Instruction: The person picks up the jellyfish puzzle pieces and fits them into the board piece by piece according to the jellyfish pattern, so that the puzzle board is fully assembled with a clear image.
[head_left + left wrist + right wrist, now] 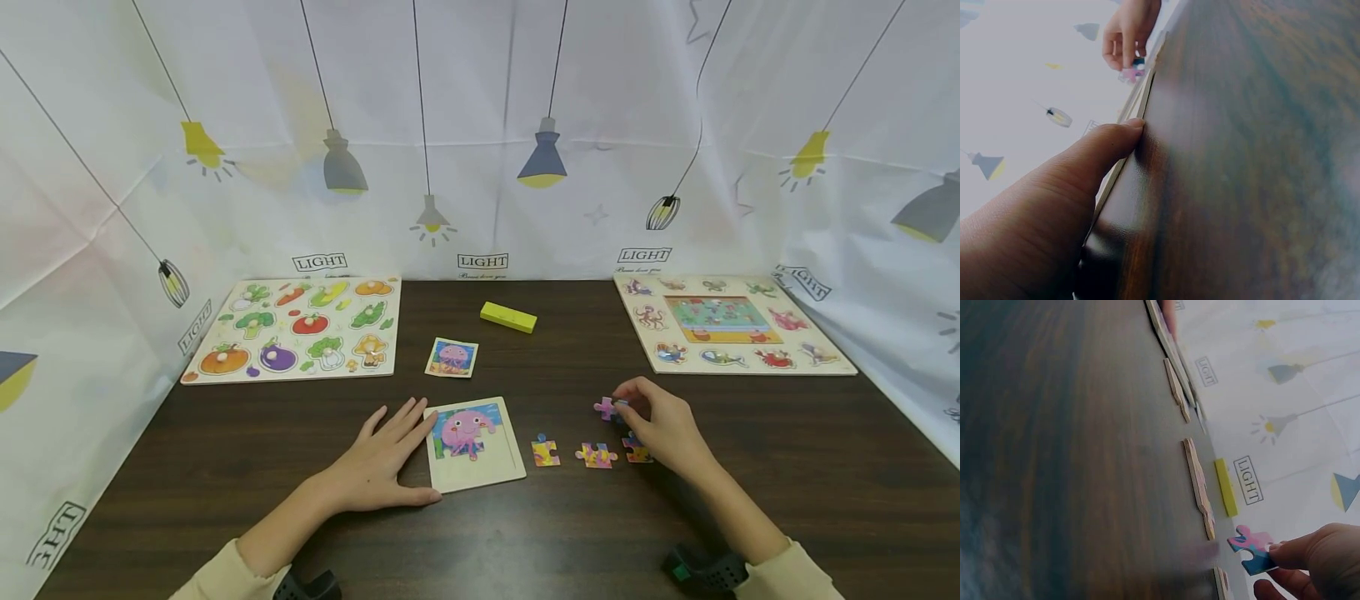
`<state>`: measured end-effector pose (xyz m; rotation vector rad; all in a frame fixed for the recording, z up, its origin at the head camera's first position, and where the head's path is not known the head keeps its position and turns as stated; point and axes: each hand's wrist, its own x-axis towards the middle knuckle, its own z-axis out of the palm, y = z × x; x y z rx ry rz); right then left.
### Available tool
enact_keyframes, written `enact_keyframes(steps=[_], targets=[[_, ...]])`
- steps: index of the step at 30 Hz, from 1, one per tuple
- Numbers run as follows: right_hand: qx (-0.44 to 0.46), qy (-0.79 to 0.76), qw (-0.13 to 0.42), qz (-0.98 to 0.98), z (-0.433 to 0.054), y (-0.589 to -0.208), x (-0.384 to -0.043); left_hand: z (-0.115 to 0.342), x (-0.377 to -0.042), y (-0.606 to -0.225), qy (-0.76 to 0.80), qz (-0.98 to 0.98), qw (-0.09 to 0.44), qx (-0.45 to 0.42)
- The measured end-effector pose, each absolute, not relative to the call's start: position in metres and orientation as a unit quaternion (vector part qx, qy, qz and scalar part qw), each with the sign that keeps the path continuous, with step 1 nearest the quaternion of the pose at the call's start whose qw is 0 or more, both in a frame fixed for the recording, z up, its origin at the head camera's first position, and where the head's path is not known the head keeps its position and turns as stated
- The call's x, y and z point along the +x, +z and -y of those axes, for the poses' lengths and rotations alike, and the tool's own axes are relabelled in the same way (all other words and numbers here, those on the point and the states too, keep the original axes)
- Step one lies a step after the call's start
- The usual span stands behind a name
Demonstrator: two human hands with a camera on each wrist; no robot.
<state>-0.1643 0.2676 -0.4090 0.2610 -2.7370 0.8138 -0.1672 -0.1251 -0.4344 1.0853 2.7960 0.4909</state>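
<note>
My left hand point(378, 462) lies with fingers spread at the left edge of a small wooden puzzle board point(480, 477). Its fingertips touch the board's upper left side, and the thumb is at the lower left corner. A pink jellyfish picture point(467, 427) partly fills the board. My right hand point(663, 425) pinches a pink and blue jigsaw piece point(1252, 550) between thumb and fingers, lifted off the table in the right wrist view. Below and left of that hand lie a yellow piece with a blue knob point(545, 452), a yellow-pink piece point(597, 455) and another piece point(637, 450), partly covered by the hand.
Behind the board lie a jellyfish picture card point(452, 357) and a yellow block point(508, 317). A vegetable peg puzzle point(348, 327) is at the back left, a sea-animal puzzle point(723, 358) at the back right. A lamp-print cloth point(465, 108) hangs behind the dark table.
</note>
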Motion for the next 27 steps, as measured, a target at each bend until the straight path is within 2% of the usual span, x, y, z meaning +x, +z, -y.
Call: enact_keyframes(steps=[27], targets=[[0.141,0.360,0.082,0.919,-0.211,-0.397,-0.179,0.125,-0.168,-0.433,0.155,-0.921,0.061,0.353]])
